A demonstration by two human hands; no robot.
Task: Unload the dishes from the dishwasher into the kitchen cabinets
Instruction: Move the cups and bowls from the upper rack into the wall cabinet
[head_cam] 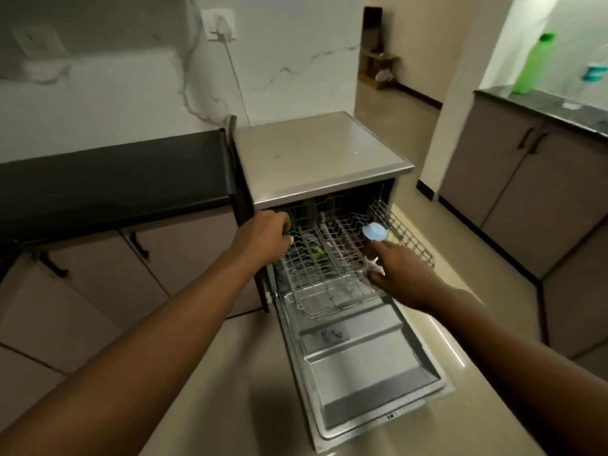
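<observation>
Two hands at one dishwasher rack: left hand grips rack edge, right hand pinches one pale-blue item

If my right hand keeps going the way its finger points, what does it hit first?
Probably the pale blue item in the upper rack; the right hand points up at it from just below. Depth is unclear.
</observation>
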